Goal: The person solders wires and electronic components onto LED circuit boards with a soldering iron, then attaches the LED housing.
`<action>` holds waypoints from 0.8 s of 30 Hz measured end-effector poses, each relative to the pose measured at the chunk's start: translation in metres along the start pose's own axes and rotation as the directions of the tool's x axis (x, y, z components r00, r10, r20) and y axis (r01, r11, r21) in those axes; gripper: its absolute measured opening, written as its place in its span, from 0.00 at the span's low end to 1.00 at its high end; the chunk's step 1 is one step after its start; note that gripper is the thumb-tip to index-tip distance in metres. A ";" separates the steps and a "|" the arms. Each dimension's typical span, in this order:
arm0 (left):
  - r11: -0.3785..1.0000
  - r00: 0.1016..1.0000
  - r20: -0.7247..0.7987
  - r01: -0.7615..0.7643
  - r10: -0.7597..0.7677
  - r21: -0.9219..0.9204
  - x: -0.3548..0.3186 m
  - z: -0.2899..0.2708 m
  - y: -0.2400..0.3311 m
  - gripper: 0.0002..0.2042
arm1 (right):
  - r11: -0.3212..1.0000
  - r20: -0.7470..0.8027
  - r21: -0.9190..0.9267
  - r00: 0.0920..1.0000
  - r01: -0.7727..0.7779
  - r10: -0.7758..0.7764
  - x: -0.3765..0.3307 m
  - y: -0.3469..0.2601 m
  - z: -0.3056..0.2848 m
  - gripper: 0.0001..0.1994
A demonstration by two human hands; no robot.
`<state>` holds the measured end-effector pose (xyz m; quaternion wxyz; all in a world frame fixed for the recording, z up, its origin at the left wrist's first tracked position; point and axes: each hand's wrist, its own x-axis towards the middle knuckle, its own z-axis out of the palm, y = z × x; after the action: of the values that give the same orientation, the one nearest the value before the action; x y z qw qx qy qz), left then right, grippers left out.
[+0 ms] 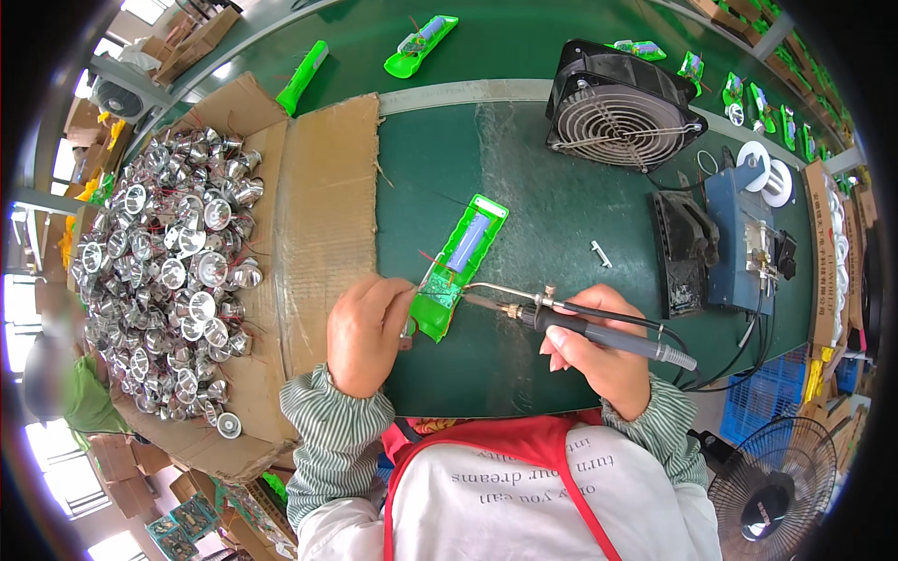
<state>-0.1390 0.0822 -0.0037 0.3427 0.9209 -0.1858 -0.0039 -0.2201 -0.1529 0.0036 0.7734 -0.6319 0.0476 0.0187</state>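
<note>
Open green case [456, 269] on the bench [524, 374], between two hands

At the left, a cardboard box [327, 178] is heaped with shiny silver lamp cups [178, 252], thin red wires poking out among them. Next comes the left hand [363, 332], its thumb and finger pinched together on a thin dark wire [429, 293] at the left edge of the green case.

The case lies in the middle of the bench, slanting from near left to far right. It is long, narrow and bright green, with its open side up. A white patch [489, 206] marks the far end, a pale violet battery [468, 243] fills the middle, and a green circuit board [437, 288] sits nearer, with a red wire by its left edge. The near end is bare green.

To the right, the right hand's [608, 351] grip is closed around a dark soldering iron [599, 335]. The iron's tip points left to the board's right edge; I cannot tell whether it touches. A bent metal tube [500, 288] runs along it.

Farther right lie a small white piece [601, 253], a black fan [622, 117] at the far side, a black holder [683, 252] and a blue machine [739, 243] carrying a wire spool [774, 182].
</note>
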 end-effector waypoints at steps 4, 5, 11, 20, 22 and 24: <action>0.999 0.998 0.052 -0.036 0.036 0.003 0.001 0.008 0.000 0.03 | 0.999 0.001 -0.016 0.999 -0.041 0.041 0.004 0.002 0.001 0.06; 0.995 0.994 0.085 -0.072 0.066 0.063 0.000 0.008 0.001 0.03 | 0.999 0.004 -0.028 1.000 -0.023 0.023 0.005 0.003 0.002 0.06; 1.000 0.994 0.104 -0.025 0.024 0.004 -0.008 0.013 0.002 0.03 | 1.000 0.035 -0.009 0.999 -0.023 0.023 0.011 0.004 0.005 0.06; 0.999 0.996 0.083 0.037 -0.037 0.011 -0.009 0.014 0.001 0.02 | 0.987 0.036 0.050 0.988 -0.154 0.152 0.020 0.012 0.008 0.07; 1.000 0.997 0.071 0.004 -0.006 0.025 -0.009 0.014 0.001 0.02 | 0.985 0.044 0.049 0.986 -0.163 0.161 0.021 0.013 0.009 0.07; 0.999 0.998 0.058 -0.028 0.026 0.039 -0.008 0.014 0.000 0.03 | 0.983 0.023 0.045 0.984 -0.179 0.178 0.021 0.013 0.012 0.07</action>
<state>-0.1487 0.0763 -0.0149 0.3188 0.9244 -0.2081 -0.0222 -0.1994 -0.1397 -0.0086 0.7835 -0.6067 0.0971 0.0927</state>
